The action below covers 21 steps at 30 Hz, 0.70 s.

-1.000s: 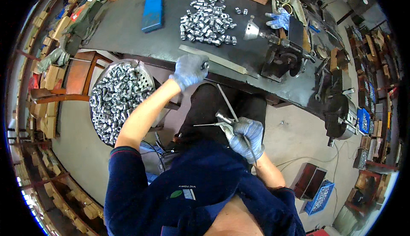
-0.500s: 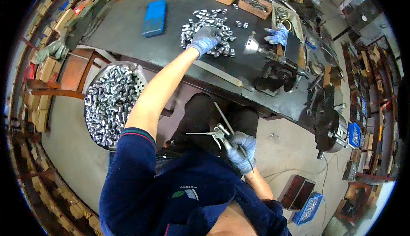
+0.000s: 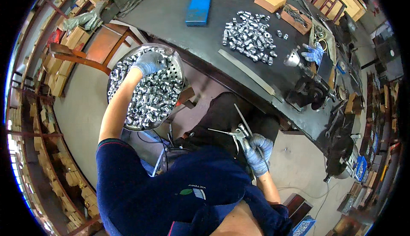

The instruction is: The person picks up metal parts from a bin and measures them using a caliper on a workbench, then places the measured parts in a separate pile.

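My left hand (image 3: 149,63), in a grey-blue glove, is down among small shiny metal fittings (image 3: 153,101) in a round metal basket (image 3: 179,72) with a perforated wall. Its fingers look bunched together; their tips and anything between them are hidden. In front of my lap, my gloved right hand (image 3: 259,150) is closed around a caliper-like metal tool (image 3: 237,135). A thin prong of this tool points left, and a long slim bar (image 3: 242,117) slants up beside it. A short cylindrical piece shows near the fingers.
A pile of similar fittings (image 3: 250,37) lies on the dark worktable (image 3: 171,18). Near it are a blue case (image 3: 198,9), a flat metal strip (image 3: 247,71) and a yellowish block (image 3: 270,0). Clamping gear (image 3: 309,92) occupies the right; a wooden chair (image 3: 96,48) stands left.
My left hand has left the pile on the table and come down into the basket at the left. The whole view has shifted; my right hand still holds the tool.
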Tool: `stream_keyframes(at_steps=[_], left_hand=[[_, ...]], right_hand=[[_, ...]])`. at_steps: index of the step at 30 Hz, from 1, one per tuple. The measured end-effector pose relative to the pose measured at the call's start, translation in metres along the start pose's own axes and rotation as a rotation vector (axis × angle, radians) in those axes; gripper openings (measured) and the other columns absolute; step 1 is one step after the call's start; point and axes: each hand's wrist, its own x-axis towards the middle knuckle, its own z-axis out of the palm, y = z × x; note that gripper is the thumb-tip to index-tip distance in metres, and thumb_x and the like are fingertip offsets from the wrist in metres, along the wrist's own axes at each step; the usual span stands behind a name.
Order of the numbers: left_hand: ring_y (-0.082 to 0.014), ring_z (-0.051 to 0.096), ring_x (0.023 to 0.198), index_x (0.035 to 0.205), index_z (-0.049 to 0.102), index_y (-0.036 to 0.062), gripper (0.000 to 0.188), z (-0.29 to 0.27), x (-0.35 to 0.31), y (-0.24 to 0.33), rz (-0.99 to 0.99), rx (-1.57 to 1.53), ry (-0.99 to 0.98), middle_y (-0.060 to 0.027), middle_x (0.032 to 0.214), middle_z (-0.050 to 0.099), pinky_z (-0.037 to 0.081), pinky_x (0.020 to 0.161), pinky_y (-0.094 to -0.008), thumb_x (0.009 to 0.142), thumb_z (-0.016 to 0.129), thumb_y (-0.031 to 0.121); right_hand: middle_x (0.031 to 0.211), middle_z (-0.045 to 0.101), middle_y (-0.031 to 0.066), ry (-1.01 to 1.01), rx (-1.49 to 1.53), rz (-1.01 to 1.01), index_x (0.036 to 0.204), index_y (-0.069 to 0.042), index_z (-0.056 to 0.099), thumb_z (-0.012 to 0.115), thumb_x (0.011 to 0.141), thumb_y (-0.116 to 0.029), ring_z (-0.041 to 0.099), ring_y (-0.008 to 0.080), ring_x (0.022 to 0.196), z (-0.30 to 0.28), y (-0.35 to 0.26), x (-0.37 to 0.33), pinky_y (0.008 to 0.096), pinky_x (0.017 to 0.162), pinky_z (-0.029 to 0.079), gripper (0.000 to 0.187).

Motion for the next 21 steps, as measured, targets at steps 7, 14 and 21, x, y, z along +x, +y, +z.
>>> stream_keyframes(at_steps=[7, 14, 21], left_hand=[[-0.0285, 0.065, 0.092, 0.094, 0.069, 0.0089, 0.033, 0.028, 0.021, 0.023, -0.335, 0.186, 0.030, -0.0136, 0.098, 0.067, 0.051, 0.080, -0.0394, 0.077, 0.056, 0.034], [-0.0312, 0.064, 0.093, 0.095, 0.068, 0.0065, 0.038, 0.024, 0.024, 0.032, -0.322, -0.057, 0.101, -0.0150, 0.102, 0.066, 0.050, 0.083, -0.0395, 0.072, 0.062, 0.036], [-0.0161, 0.061, 0.066, 0.107, 0.058, -0.0042, 0.037, 0.011, -0.025, 0.039, 0.003, -1.352, 0.338, -0.0082, 0.087, 0.065, 0.050, 0.064, -0.0262, 0.079, 0.068, 0.019]], right_hand=[[0.053, 0.046, 0.0095, 0.014, -0.058, -0.046, 0.055, -0.008, 0.045, 0.073, 0.068, -0.003, 0.048, 0.0227, 0.047, 0.004, 0.009, -0.006, 0.0298, 0.049, 0.041, 0.031], [0.053, 0.044, 0.0064, 0.059, -0.073, -0.006, 0.055, -0.008, 0.047, 0.070, 0.069, 0.000, 0.044, 0.0173, 0.048, 0.001, 0.006, -0.012, 0.0287, 0.047, 0.036, 0.028], [0.053, 0.047, 0.0099, 0.011, -0.028, 0.055, 0.054, -0.007, 0.046, 0.074, 0.067, -0.003, 0.048, 0.0227, 0.047, 0.000, 0.003, -0.005, 0.0291, 0.052, 0.042, 0.031]])
